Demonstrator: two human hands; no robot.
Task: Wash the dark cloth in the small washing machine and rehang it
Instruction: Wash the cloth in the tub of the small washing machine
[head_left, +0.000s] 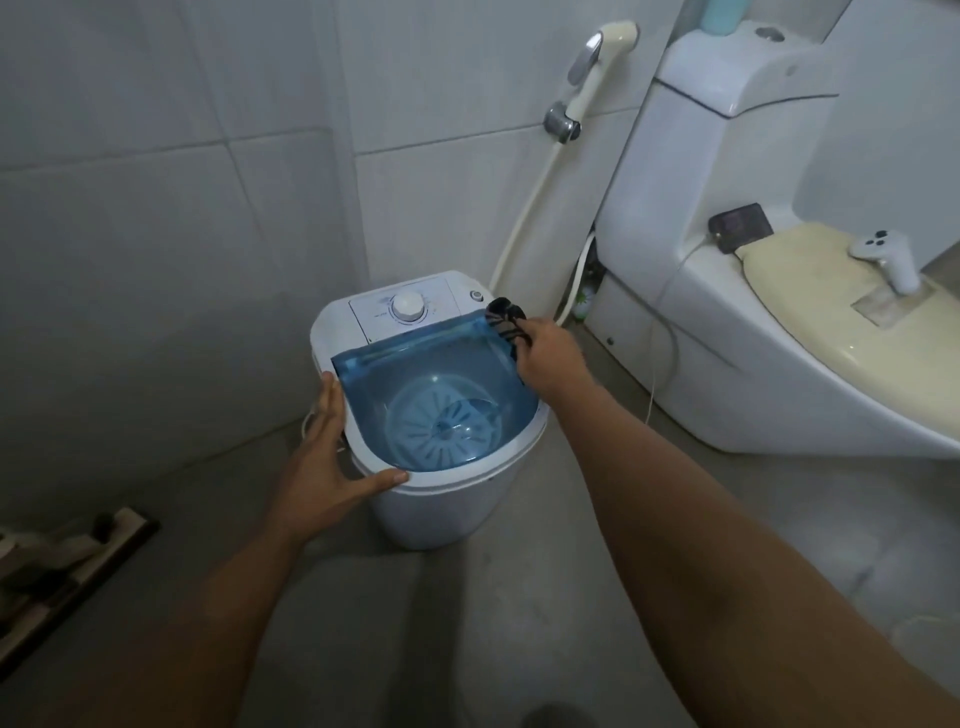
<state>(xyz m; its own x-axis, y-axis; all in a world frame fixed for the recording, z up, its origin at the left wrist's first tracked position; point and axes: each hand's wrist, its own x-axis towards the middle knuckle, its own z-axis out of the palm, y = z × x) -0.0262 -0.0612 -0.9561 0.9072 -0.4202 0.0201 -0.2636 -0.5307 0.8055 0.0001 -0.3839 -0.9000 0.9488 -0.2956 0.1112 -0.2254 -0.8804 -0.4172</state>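
A small white washing machine stands on the floor in front of me, its translucent blue lid covering the tub, with a white dial on the back panel. My left hand rests open on the machine's front left rim, thumb along the lid edge. My right hand is at the lid's right rear corner, fingers closed around a dark cloth with pale stripes that bunches up above the knuckles.
A white toilet with a cream seat cover stands to the right, carrying a white controller and a dark device. A bidet sprayer hangs on the tiled wall behind. A floor tool lies at the lower left.
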